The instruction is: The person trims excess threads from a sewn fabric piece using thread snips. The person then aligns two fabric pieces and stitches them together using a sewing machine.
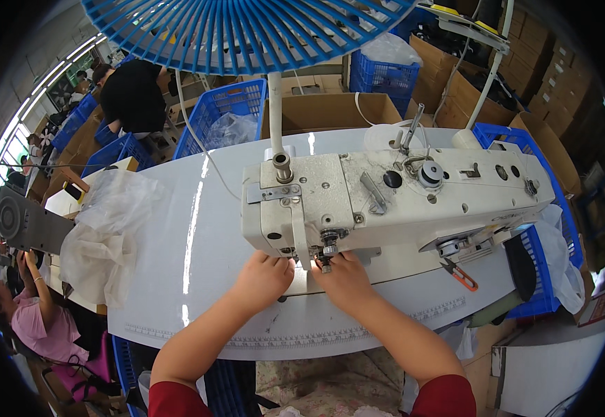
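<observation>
A white industrial sewing machine stands on a pale, shiny table. Both my forearms reach up to its needle end. Just left of the presser area, my left hand has its fingers curled together. Close beside it, my right hand is bent the same way, fingertips tucked under the machine head. The machine hides what the fingers pinch; a small pale patch shows between the hands, and I cannot tell whether it is material or machine bed. Orange-handled thread snips lie right of my right hand.
A large blue ribbed fan guard or shade hangs overhead. Translucent plastic drapes the left side. Blue crates and cardboard boxes stand behind. A ruler strip runs along the front edge. Other people sit and bend at the left.
</observation>
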Demonstrator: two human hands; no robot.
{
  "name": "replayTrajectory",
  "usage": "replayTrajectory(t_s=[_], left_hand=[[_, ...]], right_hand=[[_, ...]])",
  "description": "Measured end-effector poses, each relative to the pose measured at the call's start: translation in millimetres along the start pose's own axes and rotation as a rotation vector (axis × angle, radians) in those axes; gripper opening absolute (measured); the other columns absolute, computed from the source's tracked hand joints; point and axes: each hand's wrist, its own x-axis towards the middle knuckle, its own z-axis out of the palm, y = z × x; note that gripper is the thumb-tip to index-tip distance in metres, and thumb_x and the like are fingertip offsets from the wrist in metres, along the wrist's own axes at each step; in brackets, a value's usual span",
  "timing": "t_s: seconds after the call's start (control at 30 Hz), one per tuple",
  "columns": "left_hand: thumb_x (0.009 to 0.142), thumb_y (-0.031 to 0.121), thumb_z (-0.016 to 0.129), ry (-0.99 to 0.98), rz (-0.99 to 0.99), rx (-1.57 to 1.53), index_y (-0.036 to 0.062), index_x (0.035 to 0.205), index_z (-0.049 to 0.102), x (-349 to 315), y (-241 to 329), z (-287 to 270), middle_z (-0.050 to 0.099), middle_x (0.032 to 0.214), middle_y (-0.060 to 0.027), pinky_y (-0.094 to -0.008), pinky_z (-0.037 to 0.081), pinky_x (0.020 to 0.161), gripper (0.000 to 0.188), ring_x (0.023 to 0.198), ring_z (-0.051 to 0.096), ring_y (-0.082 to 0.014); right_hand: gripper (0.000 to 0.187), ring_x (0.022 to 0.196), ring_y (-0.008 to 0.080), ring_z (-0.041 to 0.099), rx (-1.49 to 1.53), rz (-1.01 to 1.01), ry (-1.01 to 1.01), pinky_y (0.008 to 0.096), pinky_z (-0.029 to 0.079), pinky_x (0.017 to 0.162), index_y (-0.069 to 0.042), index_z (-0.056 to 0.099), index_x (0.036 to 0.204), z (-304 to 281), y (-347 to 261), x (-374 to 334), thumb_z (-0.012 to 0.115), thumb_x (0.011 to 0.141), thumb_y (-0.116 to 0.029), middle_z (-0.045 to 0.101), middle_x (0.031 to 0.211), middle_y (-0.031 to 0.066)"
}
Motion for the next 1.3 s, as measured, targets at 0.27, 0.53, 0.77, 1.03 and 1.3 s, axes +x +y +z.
replayTrajectory(t_s=[0.27,0.53,0.77,1.03,1.3], left_hand=[[0.067,0.009,0.06,0.019,0.055,0.017,0.0071,0.067,0.059,11.4,12.6,-3.2,0.056,0.066,-0.0008,-0.0323,0.045,0.078,0.002,0.072,0.059,-0.0175],[0.066,0.01,0.06,0.041,-0.035,0.002,0.008,0.067,0.059,16.2,21.8,5.5,0.059,0.067,-0.0027,-0.0324,0.044,0.081,0.002,0.07,0.06,-0.0181],[0.072,0.013,0.061,0.098,-0.084,0.025,0.0072,0.08,0.066,-1.4,2.0,-16.3,0.065,0.085,-0.0014,-0.038,0.044,0.086,0.011,0.092,0.059,-0.018],[0.072,0.013,0.061,-0.115,-0.044,-0.173,0.0058,0.089,0.066,-7.0,10.7,-21.2,0.061,0.091,-0.0019,-0.0345,0.043,0.081,0.019,0.094,0.054,-0.0184],[0.075,0.013,0.06,-0.19,-0.043,-0.144,0.003,0.091,0.064,0.8,21.5,-17.0,0.057,0.081,-0.0022,-0.032,0.043,0.074,0.019,0.091,0.053,-0.0199]], right_hand=[[0.009,0.095,0.0232,0.058,-0.015,-0.016,0.041,0.0378,0.035,0.103,-0.007,0.065,0.068,4.9,-7.7,-0.5,0.059,0.07,-0.013,0.064,0.078,0.0089],[0.009,0.088,0.0226,0.06,-0.074,0.029,0.057,0.0373,0.037,0.101,-0.006,0.067,0.072,10.6,-13.6,3.7,0.059,0.07,-0.011,0.064,0.074,0.0083],[0.017,0.099,0.0208,0.056,0.036,0.153,-0.022,0.041,0.039,0.094,-0.007,0.066,0.088,-13.7,1.9,-1.2,0.057,0.074,-0.011,0.063,0.086,0.0049],[0.013,0.1,0.0225,0.055,-0.11,-0.091,-0.175,0.0358,0.042,0.087,-0.007,0.067,0.084,-22.8,4.2,0.3,0.058,0.077,-0.013,0.063,0.088,0.0054],[0.011,0.094,0.021,0.053,-0.08,-0.055,-0.084,0.0332,0.042,0.083,-0.006,0.066,0.071,-7.6,-8.3,-3.6,0.058,0.077,-0.012,0.062,0.081,0.0049]])
